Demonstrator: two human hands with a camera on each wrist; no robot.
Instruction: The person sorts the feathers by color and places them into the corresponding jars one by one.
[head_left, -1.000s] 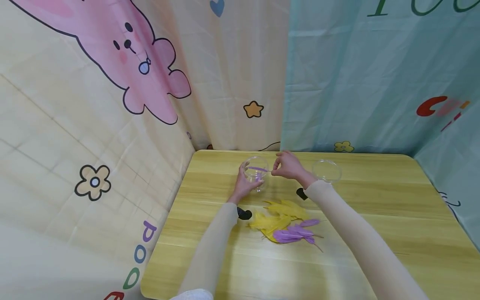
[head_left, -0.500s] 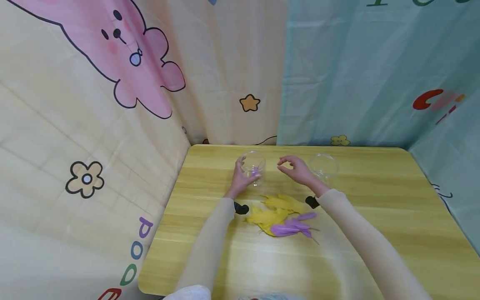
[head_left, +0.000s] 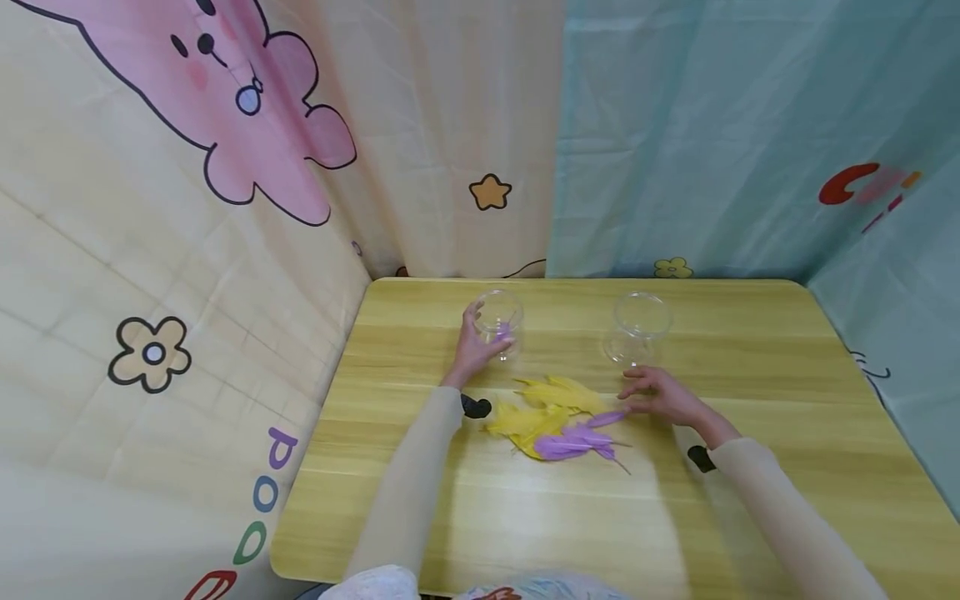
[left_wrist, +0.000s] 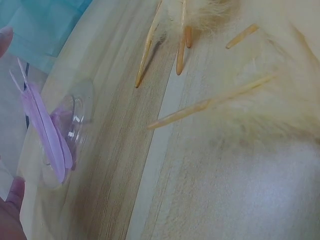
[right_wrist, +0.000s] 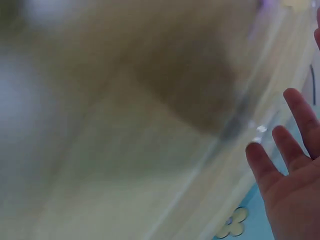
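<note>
My left hand [head_left: 472, 348] holds a clear footed plastic cup [head_left: 517, 310], thumb and fingers curved round its side. Purple feathers [left_wrist: 47, 132] stand inside that cup, quills up, as the left wrist view shows. My right hand [head_left: 666, 397] hovers with fingers spread at the right edge of the feather pile, close to a single purple feather [head_left: 607, 418]; whether it touches is hard to tell. More purple feathers [head_left: 570, 442] lie beside yellow feathers [head_left: 558, 392] on the table. In the right wrist view, nothing lies between the spread fingers [right_wrist: 262, 167].
A second clear footed cup [head_left: 643, 315] stands at the back right of the wooden table [head_left: 750, 350]. Patterned curtains [head_left: 442, 125] hang right behind the table and along its sides.
My right hand pinched a purple feather over the left cup, let it go, then moved right and toward me to the pile. The left hand stays on its cup. The view tilted slightly down.
</note>
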